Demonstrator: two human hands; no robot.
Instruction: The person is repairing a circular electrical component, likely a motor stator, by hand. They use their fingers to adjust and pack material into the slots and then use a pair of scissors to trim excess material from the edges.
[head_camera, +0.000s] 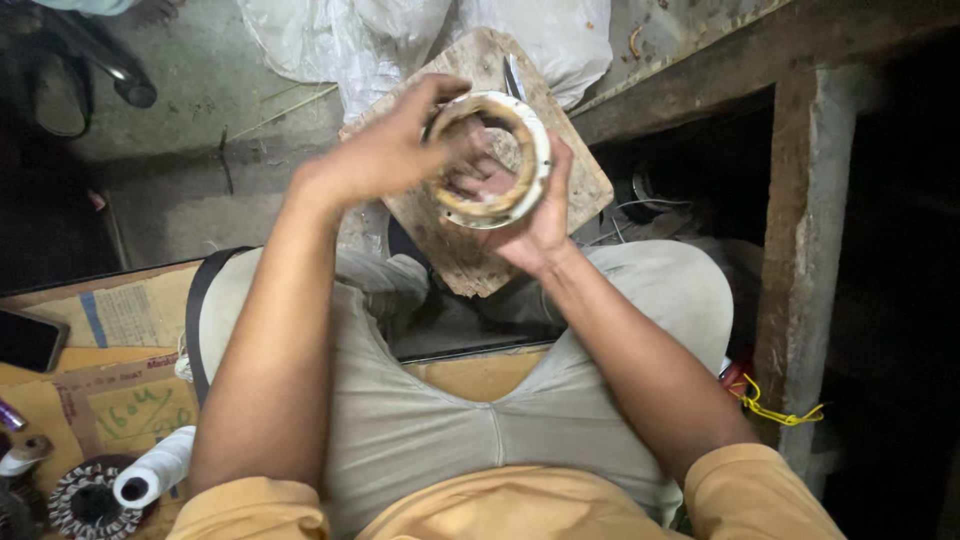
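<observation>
Fingers of my right hand (535, 215) curl up around the lower right rim of a round motor stator ring (490, 160), closed on it from beneath, with the fingertips (480, 185) showing inside its hollow middle. My left hand (395, 150) comes over from the other side, thumb stretched along the top of the ring and the rest of the fingers pressed against its left edge, so both hands grip it between them; motion blur keeps me from telling just how the left fingertips sit. The ring is held up in front of my knees, tilted toward me, above a worn wooden board (580, 185) that lies on the concrete floor (190, 90). Crumpled white plastic sheeting (340, 40) lies beyond the board. Down at my left, on flattened cardboard (120, 400), I see a dark phone (28, 338), a white spool of thread (155, 470) and a laminated rotor core (85, 502). Near my right thigh, yellow cord (775, 410) hangs by a concrete post (805, 230).
</observation>
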